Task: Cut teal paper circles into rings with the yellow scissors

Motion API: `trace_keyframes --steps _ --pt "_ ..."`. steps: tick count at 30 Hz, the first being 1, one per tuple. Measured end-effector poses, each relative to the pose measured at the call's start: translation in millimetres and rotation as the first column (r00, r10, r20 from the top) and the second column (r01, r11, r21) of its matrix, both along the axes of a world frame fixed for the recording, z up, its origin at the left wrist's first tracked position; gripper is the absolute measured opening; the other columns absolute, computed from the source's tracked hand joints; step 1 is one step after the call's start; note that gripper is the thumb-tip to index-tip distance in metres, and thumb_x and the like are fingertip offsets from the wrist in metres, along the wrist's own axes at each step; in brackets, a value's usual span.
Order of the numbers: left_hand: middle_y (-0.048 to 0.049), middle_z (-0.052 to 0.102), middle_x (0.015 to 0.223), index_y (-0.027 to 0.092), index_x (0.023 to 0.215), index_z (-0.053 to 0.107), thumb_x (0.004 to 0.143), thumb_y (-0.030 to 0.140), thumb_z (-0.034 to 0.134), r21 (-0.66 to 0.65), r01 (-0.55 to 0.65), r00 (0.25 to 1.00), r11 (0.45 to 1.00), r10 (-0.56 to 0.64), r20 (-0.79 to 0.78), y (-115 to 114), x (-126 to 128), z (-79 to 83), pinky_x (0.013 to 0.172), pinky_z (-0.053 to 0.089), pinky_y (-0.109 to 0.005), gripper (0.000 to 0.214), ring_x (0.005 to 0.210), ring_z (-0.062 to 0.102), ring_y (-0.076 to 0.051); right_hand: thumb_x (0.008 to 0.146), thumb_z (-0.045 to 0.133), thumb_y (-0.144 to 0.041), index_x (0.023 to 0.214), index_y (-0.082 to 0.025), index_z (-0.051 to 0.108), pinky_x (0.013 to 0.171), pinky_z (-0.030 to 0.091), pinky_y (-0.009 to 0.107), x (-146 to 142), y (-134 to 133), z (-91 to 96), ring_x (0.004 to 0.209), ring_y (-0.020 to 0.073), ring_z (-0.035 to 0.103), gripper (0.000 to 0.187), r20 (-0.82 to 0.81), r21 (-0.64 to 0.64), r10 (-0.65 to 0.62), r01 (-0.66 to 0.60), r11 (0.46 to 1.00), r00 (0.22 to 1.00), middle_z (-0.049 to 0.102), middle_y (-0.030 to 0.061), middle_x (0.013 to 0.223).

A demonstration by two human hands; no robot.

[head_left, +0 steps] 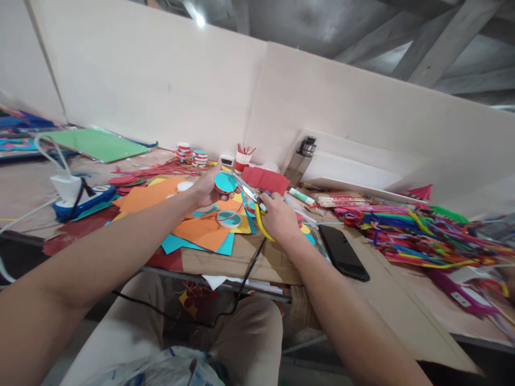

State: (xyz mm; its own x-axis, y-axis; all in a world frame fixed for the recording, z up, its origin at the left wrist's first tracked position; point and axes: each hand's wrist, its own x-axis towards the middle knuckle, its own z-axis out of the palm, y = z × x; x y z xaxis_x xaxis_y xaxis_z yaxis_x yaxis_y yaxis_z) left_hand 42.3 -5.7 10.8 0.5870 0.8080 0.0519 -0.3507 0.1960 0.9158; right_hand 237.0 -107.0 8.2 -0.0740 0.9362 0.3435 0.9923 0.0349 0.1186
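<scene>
My left hand (209,190) is closed around a small round disc (226,183) with a turquoise top and a red edge, holding it up above the paper pile. In my right hand (277,214) are scissors (250,193), their metal blades pointing at the disc's right side and a yellow handle loop showing below my fingers. Whether the blades touch the disc I cannot tell. Beneath both hands lie orange paper sheets (205,231) and turquoise paper (173,244). A round ring-shaped piece (229,219) with a turquoise inside rests on them.
A black phone (344,252) lies right of my right hand, near a glue stick (301,196). Colourful pipe cleaners (418,236) crowd the right side. A black cable (245,279) hangs over the table edge. At left sits a blue power strip (86,201); a white partition (169,91) stands behind.
</scene>
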Motion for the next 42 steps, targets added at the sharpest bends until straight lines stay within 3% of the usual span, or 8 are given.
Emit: trace_keyframes --steps 7,18,23,27,32,42 --pt "-0.0171 0.067 0.065 0.007 0.084 0.065 0.091 0.072 0.024 -0.03 0.069 0.996 0.997 -0.07 -0.053 0 -1 -0.4 0.034 0.035 -0.02 0.076 0.046 0.06 -0.016 0.091 0.047 -0.024 0.134 -0.025 0.053 0.073 0.046 0.031 1 1 -1.2 0.097 0.0253 0.062 0.044 0.047 0.002 0.011 -0.011 1.0 0.999 0.058 0.0116 0.116" --pt "-0.0176 0.066 0.06 0.008 0.082 0.065 0.086 0.078 0.023 -0.028 0.065 0.992 0.997 -0.068 -0.107 10 -7 0.0 0.029 0.029 -0.02 0.083 0.04 0.057 -0.016 0.089 0.045 -0.017 0.131 -0.024 0.056 0.078 0.046 0.031 -2 0 1.6 0.1 0.0249 0.063 0.044 0.01 -0.014 0.031 -0.03 0.999 0.999 0.063 0.011 0.116" --pt "-0.0221 0.071 0.075 0.006 0.089 0.066 0.088 0.076 0.021 -0.015 0.092 0.993 0.996 -0.093 -0.072 13 -10 1.4 0.029 0.027 -0.019 0.083 0.043 0.059 -0.016 0.089 0.045 -0.017 0.129 -0.023 0.057 0.077 0.045 0.031 -1 1 0.7 0.099 0.0253 0.063 0.042 0.005 -0.024 0.011 -0.011 1.0 1.0 0.063 0.0112 0.112" --pt "-0.019 0.071 0.074 0.007 0.089 0.065 0.09 0.073 0.027 0.002 0.045 0.998 0.999 -0.044 -0.045 11 -7 -0.5 0.03 0.026 -0.017 0.076 0.04 0.055 -0.013 0.091 0.046 -0.02 0.13 -0.023 0.056 0.076 0.045 0.031 0 0 0.7 0.099 0.0251 0.063 0.04 0.015 -0.022 0.001 -0.001 1.0 1.0 0.061 0.0118 0.113" --pt "-0.0169 0.068 0.067 0.008 0.088 0.064 0.092 0.07 0.027 -0.01 0.059 0.991 0.998 -0.06 -0.122 4 -4 -0.8 0.03 0.022 -0.018 0.073 0.036 0.051 -0.012 0.093 0.047 -0.028 0.134 -0.023 0.053 0.073 0.046 0.032 0 1 -0.7 0.099 0.026 0.063 0.042 0.03 -0.011 0.011 -0.01 1.0 0.999 0.056 0.0136 0.119" --pt "-0.0168 0.067 0.064 0.007 0.08 0.065 0.088 0.075 0.029 0.03 0.128 0.975 0.991 -0.12 -0.187 8 -8 0.0 0.029 0.019 -0.018 0.078 0.034 0.047 -0.011 0.089 0.046 -0.019 0.132 -0.024 0.056 0.076 0.048 0.033 -1 1 1.2 0.099 0.0264 0.064 0.044 0.006 -0.022 0.032 -0.032 0.999 0.999 0.062 0.0117 0.115"
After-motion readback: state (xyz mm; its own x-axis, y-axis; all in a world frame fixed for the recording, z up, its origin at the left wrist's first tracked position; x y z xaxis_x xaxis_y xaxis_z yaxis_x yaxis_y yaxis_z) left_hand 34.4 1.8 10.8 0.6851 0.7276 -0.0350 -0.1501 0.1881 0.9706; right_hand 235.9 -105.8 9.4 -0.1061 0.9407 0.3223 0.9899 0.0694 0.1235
